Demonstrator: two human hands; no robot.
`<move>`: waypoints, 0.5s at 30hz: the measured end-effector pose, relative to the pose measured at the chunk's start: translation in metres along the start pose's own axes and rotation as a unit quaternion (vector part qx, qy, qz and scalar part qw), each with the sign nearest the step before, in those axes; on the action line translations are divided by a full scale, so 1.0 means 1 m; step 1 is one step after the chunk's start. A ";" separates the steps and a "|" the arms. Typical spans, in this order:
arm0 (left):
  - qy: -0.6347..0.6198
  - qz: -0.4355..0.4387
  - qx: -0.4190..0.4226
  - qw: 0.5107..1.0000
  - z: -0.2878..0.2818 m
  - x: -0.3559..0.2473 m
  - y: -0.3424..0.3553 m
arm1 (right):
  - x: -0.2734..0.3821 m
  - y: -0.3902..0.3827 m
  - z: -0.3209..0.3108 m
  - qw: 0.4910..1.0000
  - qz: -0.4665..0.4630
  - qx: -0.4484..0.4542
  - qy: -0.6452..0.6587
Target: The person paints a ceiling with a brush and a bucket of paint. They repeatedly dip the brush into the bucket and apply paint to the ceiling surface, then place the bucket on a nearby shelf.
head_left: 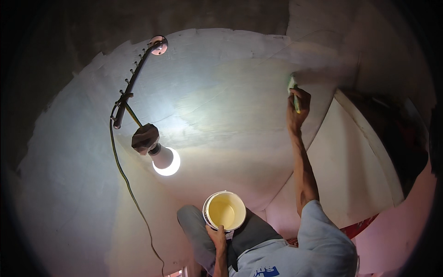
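Brush [291, 83] in the right hand [302, 105] — fingers wrapped round its handle, long axis nearly upright in view, bristles upward at the pale surface [240, 101]. The left hand [218, 239] (thumb at the rim) grips the bucket [237, 206], well below and leftward. Room lies open left of the bristles — the white panel [353, 161] stands below right, the lit bulb [166, 162] well apart.

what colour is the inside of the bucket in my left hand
Inside, the bucket is pale yellow; the head view, the only one, shows it best.
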State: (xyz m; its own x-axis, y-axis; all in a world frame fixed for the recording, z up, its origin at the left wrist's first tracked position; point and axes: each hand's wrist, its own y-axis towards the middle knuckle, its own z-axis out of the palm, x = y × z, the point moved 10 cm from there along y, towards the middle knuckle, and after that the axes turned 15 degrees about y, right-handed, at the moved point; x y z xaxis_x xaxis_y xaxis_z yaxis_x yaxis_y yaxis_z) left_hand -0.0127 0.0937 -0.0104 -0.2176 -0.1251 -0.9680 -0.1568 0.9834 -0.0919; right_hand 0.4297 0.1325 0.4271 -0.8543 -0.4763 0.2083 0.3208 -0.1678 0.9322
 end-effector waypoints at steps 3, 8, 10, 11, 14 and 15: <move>0.010 0.004 0.007 1.000 0.001 0.001 0.003 | 0.012 -0.020 0.046 0.997 0.061 0.047 -0.013; 0.003 -0.002 0.002 1.000 -0.001 -0.006 0.002 | 0.055 -0.037 0.104 0.990 0.036 0.108 0.086; 0.012 0.004 0.001 1.000 -0.003 -0.010 0.001 | 0.059 -0.036 0.107 0.979 0.048 0.121 0.155; 0.012 0.002 0.002 1.000 -0.002 -0.011 0.001 | 0.052 -0.033 0.101 0.975 0.060 0.121 0.178; -0.020 0.005 -0.004 1.000 0.001 -0.001 0.001 | 0.010 -0.026 0.071 0.957 0.140 0.109 0.228; -0.036 -0.002 -0.005 0.999 0.003 0.002 0.001 | 0.001 -0.018 0.054 0.960 0.132 0.111 0.221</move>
State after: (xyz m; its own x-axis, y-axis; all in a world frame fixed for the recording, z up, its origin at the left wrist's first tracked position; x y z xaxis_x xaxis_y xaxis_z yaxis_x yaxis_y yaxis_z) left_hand -0.0100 0.0944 -0.0129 -0.1473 -0.1188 -0.9819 -0.1678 0.9814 -0.0935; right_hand 0.4008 0.1816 0.4270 -0.4829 -0.8050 0.3448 0.3648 0.1730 0.9149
